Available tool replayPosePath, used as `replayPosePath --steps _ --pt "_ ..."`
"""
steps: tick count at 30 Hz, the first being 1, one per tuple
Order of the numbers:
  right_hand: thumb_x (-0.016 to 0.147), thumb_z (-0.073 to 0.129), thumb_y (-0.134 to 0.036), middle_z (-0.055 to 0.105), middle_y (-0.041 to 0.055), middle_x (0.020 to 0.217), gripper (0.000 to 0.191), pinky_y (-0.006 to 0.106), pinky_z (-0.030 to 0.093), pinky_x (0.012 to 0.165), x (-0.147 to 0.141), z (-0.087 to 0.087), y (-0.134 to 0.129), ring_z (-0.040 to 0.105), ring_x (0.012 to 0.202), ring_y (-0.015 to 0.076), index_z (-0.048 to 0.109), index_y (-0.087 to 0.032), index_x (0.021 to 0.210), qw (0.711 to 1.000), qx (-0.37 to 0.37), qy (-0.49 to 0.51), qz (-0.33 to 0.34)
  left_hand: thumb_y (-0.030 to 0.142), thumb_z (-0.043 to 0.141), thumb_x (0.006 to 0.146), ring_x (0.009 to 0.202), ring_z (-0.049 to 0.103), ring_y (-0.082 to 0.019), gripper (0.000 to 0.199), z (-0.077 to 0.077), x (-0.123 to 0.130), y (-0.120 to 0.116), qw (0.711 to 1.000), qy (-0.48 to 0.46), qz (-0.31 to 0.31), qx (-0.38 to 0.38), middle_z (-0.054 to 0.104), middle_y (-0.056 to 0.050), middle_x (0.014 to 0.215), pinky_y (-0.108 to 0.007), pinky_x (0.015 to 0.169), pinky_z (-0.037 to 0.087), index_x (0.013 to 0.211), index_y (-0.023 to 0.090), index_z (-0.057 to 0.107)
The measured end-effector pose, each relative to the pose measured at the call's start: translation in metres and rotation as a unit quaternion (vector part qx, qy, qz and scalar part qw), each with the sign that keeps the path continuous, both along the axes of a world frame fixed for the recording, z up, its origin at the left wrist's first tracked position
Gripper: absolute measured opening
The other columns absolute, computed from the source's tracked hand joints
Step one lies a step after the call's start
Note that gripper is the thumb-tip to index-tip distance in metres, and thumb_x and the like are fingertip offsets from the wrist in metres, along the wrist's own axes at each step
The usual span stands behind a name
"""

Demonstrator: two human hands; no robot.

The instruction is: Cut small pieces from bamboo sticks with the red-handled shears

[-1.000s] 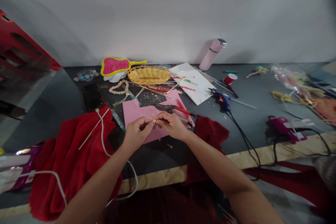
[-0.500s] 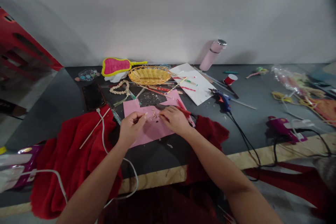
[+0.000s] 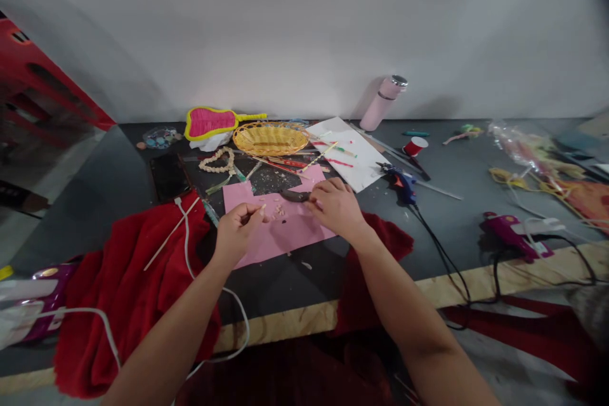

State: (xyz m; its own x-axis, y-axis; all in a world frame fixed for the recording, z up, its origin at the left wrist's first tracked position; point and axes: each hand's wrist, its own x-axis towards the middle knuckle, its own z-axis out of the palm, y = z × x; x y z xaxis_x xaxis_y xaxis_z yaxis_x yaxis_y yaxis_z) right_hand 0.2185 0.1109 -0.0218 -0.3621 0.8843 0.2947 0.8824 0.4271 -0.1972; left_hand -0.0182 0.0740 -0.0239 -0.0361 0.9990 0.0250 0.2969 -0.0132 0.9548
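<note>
My left hand [image 3: 235, 231] is closed in a pinch over the left part of a pink sheet [image 3: 290, 238]. A small pale piece [image 3: 262, 208] sticks out between its thumb and forefinger. My right hand [image 3: 337, 209] lies over the handle end of a red-handled tool, its fingers curled round it. The tool's dark, curved front end [image 3: 294, 195] points left past the fingers; its exact kind is hard to make out. Several small pale bits [image 3: 278, 209] lie on the pink sheet between both hands, with a tiny black bit [image 3: 284, 221] beside them.
Behind the sheet are a wicker basket [image 3: 270, 138], a heart-shaped bead loop [image 3: 217, 160] and white paper [image 3: 349, 139]. A glue gun [image 3: 402, 183], red thread spool [image 3: 415, 146] and pink bottle [image 3: 380, 104] stand rightward. Red cloth [image 3: 143, 279], a white cable [image 3: 186, 235] and a phone [image 3: 169, 176] are leftward.
My right hand has moved right and slightly up, off the pale bits and onto the red-handled tool. My left hand has stayed nearly in place, still pinching the pale piece.
</note>
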Motion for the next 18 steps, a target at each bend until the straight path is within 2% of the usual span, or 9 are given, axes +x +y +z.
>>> replayPosePath --steps 3,8,15,18 --pt "0.076 0.068 -0.048 0.059 0.0092 0.11 0.026 0.045 0.04 0.084 0.0094 0.0031 -0.0015 0.044 0.108 0.032 0.069 -0.022 0.078 0.997 -0.04 -0.063 -0.014 0.034 0.058 0.08 0.053 0.051 -0.009 0.021 -0.0014 0.0 0.0003 1.0 0.004 0.003 -0.002 0.07 -0.003 0.071 -0.018 0.046 0.035 0.077 0.015 0.068" --pt "0.077 0.068 -0.043 0.06 0.0117 0.107 0.023 0.041 0.044 0.079 0.0084 -0.0004 -0.001 0.048 0.105 0.031 0.068 -0.02 0.084 0.99 -0.097 -0.101 -0.023 0.035 0.059 0.08 0.054 0.054 -0.009 0.021 -0.0039 0.0009 -0.0002 1.0 0.003 -0.002 -0.011 0.071 -0.003 0.071 -0.019 0.047 0.038 0.078 0.016 0.068" --pt "0.079 0.06 -0.029 0.062 0.0097 0.103 0.012 0.038 0.043 0.078 0.0066 0.0027 0.0005 0.054 0.098 0.0266 0.067 -0.019 0.078 0.99 -0.076 -0.113 -0.032 0.037 0.06 0.078 0.048 0.047 -0.007 0.023 -0.0036 0.0024 -0.0002 0.999 -0.029 -0.011 -0.027 0.065 0.0 0.062 -0.019 0.045 0.034 0.076 0.016 0.068" --pt "0.078 0.058 -0.027 0.059 0.0074 0.108 0.01 0.033 0.043 0.075 0.0105 0.0061 0.002 0.057 0.09 0.0213 0.063 -0.019 0.076 0.995 -0.061 -0.048 -0.057 0.036 0.062 0.078 0.043 0.037 -0.006 0.022 -0.0053 0.0013 0.0019 0.995 -0.095 -0.008 -0.041 0.054 0.003 0.051 -0.018 0.041 0.027 0.074 0.015 0.067"
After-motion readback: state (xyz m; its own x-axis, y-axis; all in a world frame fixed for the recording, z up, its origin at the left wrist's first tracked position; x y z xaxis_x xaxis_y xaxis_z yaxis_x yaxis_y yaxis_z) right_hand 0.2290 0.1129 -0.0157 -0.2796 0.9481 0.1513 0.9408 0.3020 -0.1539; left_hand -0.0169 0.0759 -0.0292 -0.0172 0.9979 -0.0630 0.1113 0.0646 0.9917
